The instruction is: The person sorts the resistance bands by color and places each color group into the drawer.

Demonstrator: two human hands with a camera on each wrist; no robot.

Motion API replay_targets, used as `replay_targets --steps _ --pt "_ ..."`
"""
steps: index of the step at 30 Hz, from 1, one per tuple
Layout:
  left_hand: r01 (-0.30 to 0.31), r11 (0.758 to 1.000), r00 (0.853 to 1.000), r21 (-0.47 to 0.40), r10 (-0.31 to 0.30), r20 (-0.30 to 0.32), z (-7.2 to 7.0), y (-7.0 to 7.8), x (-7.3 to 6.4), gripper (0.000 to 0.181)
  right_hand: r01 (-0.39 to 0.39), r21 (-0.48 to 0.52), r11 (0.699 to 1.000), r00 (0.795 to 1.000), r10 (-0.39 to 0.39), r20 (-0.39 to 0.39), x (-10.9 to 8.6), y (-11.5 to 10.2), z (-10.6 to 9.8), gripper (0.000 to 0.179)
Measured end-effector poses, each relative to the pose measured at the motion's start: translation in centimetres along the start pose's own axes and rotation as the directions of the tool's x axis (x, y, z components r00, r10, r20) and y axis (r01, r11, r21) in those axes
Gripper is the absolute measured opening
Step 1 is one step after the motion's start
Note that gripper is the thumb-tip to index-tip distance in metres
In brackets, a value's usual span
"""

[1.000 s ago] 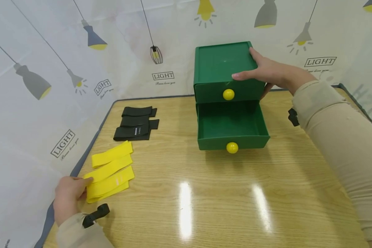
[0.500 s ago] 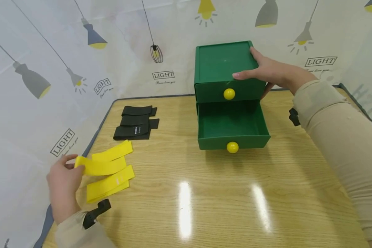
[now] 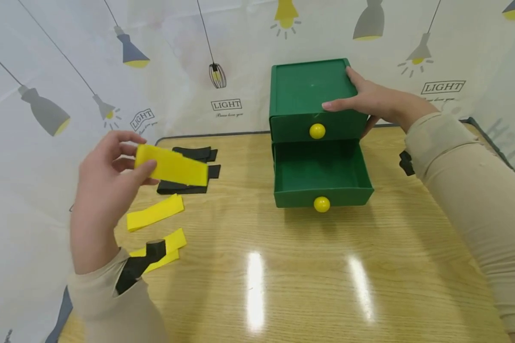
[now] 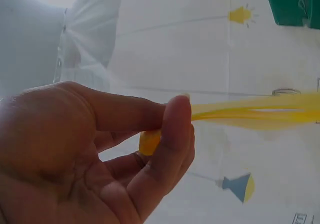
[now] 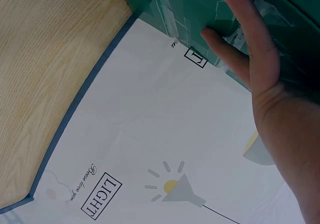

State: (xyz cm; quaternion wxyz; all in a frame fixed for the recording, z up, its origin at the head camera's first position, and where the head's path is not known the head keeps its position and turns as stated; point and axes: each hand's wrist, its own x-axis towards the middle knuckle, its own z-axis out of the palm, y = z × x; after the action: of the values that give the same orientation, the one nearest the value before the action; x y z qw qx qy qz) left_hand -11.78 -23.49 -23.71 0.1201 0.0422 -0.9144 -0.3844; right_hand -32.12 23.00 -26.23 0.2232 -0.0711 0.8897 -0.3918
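In the head view my left hand (image 3: 103,190) pinches a folded yellow elastic exercise band (image 3: 176,166) between thumb and fingers, raised over the table's left side. The left wrist view shows that band (image 4: 250,113) from its edge, its layers slightly parted. My right hand (image 3: 377,100) rests on a green two-drawer box (image 3: 309,88), thumb on the top and other fingers along the right side, nearly straight in the right wrist view. The lower drawer (image 3: 326,196) is pulled out, with nothing visible inside. The upper drawer (image 3: 292,128) is closed.
Two yellow bands lie at the table's left: one flat (image 3: 154,213), another folded (image 3: 176,240) and partly behind my left wrist camera. Black bands (image 3: 197,153) lie farther back, partly covered by the held band. A printed cloth wall (image 3: 167,95) borders the table (image 3: 223,276).
My left hand has lifted the middle yellow band off the table, carrying it up and toward the back, over the black bands. The right hand and the box keep their places.
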Motion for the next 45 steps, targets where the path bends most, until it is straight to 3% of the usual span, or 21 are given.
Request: replay_targets --steps 3,7,11,15,17,21,23,28,36,41,45 --pt "-0.107 0.994 0.991 -0.024 0.108 0.074 0.9 2.3 0.4 0.039 -0.005 -0.004 1.0 1.0 0.005 -0.001 0.1 0.1 0.0 0.125" --pt "-0.227 0.972 0.964 -0.065 0.233 0.13 2.2 5.2 0.6 0.04 -0.013 -0.005 1.0 1.0 0.013 -0.004 0.1 0.2 0.0 0.126" --pt "-0.334 0.934 0.92 -0.13 0.353 0.171 3.2 7.4 0.4 0.039 -0.015 -0.004 1.0 1.0 0.015 -0.001 0.1 0.2 0.0 0.125" --pt "-0.359 0.909 0.878 -0.214 0.407 0.254 4.2 9.3 0.1 0.027 -0.014 -0.008 1.0 1.0 0.014 -0.002 0.1 0.2 0.0 0.124" --pt "-0.371 0.896 0.848 -0.244 0.434 0.304 4.8 10.1 0.2 0.022 -0.012 -0.009 1.0 1.0 0.012 -0.006 0.0 0.2 0.0 0.124" --pt "-0.436 0.866 0.784 -0.244 0.499 0.37 6.8 11.6 0.9 0.017 -0.013 -0.019 1.0 1.0 0.013 -0.014 -0.3 0.1 0.0 0.125" --pt "-0.473 0.856 0.766 -0.208 0.516 0.383 8.1 12.2 1.5 0.016 -0.016 -0.023 1.0 1.0 0.016 -0.018 -0.3 0.0 0.1 0.126" --pt "-0.508 0.854 0.763 -0.111 0.506 0.402 11.3 13.0 3.6 0.016 -0.015 -0.024 1.0 1.0 0.015 -0.019 -0.2 -0.1 0.0 0.127" --pt "-0.476 0.879 0.797 0.019 0.422 0.432 15.6 12.3 6.5 0.013 -0.011 -0.016 1.0 1.0 0.011 -0.01 0.1 -0.1 0.0 0.126" --pt "-0.443 0.887 0.81 0.127 0.335 0.482 17.4 11.6 7.2 0.022 -0.022 -0.023 1.0 1.0 0.021 -0.018 0.1 -0.1 0.0 0.127" --pt "-0.46 0.869 0.813 0.184 0.33 0.479 18.3 11.1 7.3 0.029 -0.023 -0.025 0.999 1.0 0.022 -0.017 0.1 -0.1 0.0 0.127"
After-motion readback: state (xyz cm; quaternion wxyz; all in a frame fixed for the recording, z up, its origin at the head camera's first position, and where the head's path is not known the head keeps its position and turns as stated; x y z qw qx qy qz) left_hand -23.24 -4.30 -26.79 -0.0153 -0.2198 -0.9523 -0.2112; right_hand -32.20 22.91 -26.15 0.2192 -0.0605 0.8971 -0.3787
